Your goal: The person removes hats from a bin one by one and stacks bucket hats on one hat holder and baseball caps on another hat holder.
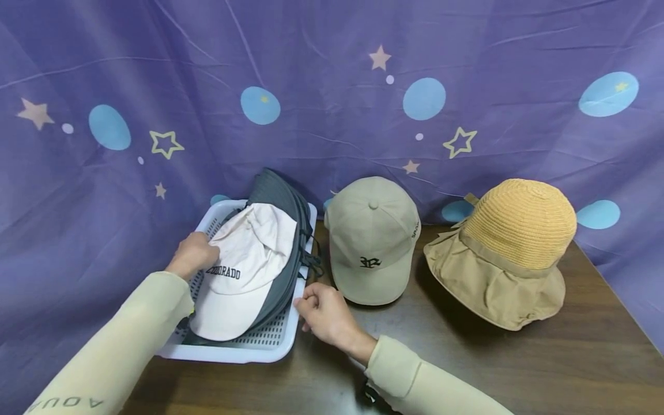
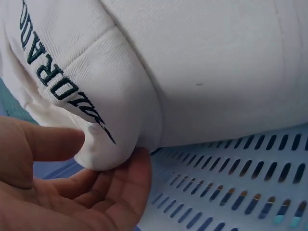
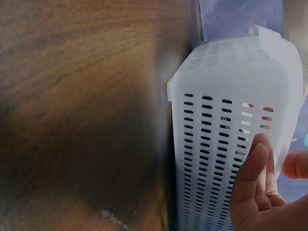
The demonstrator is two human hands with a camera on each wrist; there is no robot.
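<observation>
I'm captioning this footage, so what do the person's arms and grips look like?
The long, pale yellow-green fabric left sleeve bears dark letters; the matching right sleeve has a wide cuff. The left grip and right grip wear no gloves. Something small and dark shows beneath that cuff.

White cap (image 1: pixel 238 294) (dark-lettered), pale basket (image 1: pixel 223 354), greyish-beige cap (image 1: pixel 373 230), straw-yellow and tan hat (image 1: pixel 510 248), purple star-patterned curtain (image 1: pixel 332 63)
</observation>
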